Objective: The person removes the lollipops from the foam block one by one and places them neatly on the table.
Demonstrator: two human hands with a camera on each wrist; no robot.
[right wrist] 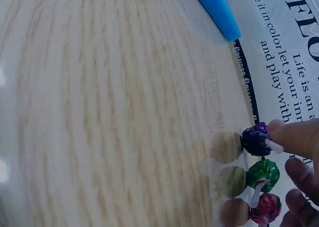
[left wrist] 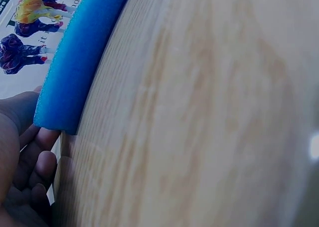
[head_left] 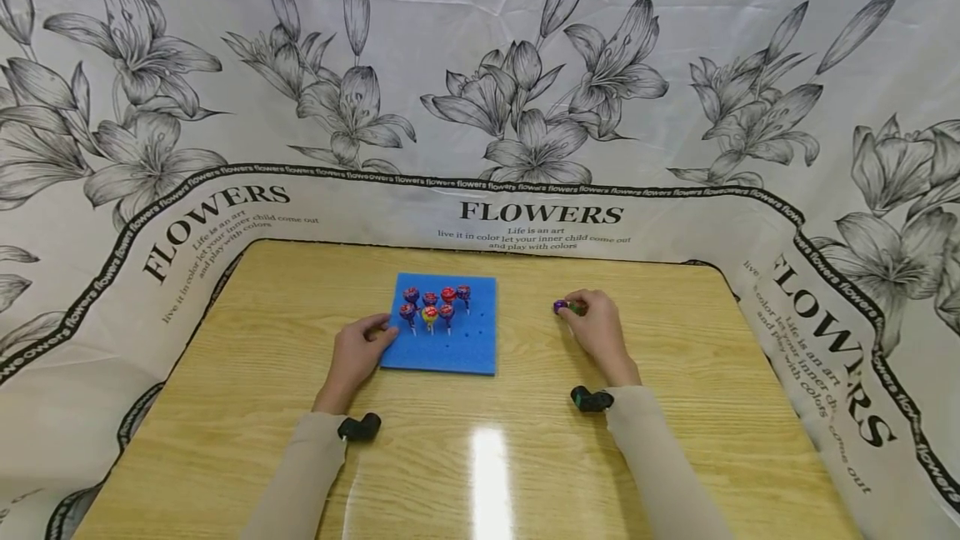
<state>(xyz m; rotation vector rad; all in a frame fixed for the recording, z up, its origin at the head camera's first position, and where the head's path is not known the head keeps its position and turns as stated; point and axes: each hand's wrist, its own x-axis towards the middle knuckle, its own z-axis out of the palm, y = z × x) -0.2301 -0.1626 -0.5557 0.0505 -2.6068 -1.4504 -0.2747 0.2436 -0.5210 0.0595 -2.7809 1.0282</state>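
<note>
My left hand point(head_left: 362, 350) holds a blue foam board point(head_left: 472, 352) by its left edge. In the left wrist view, the thumb lies along the board's end while bent fingers point(left wrist: 44, 164) sit at its lower corner. Several wrapped lollipops stand upright in the board, among them a yellow lollipop point(head_left: 430, 315) and a red lollipop point(head_left: 448, 294). Farther right, one fingertip of my right hand point(head_left: 597, 330) touches a purple lollipop point(right wrist: 255, 139) on the table. A green lollipop point(right wrist: 264, 174) and a pink-red lollipop point(right wrist: 266, 208) lie beside it, close to the other, parted fingers.
Small holes point(head_left: 481, 332) dot the board's right and front parts. The board and loose lollipops rest on a light wooden table point(head_left: 420, 457). A flower-printed cloth point(head_left: 360, 211) rises behind the table and along both sides. Dark wrist cameras point(head_left: 590, 399) sit at both cuffs.
</note>
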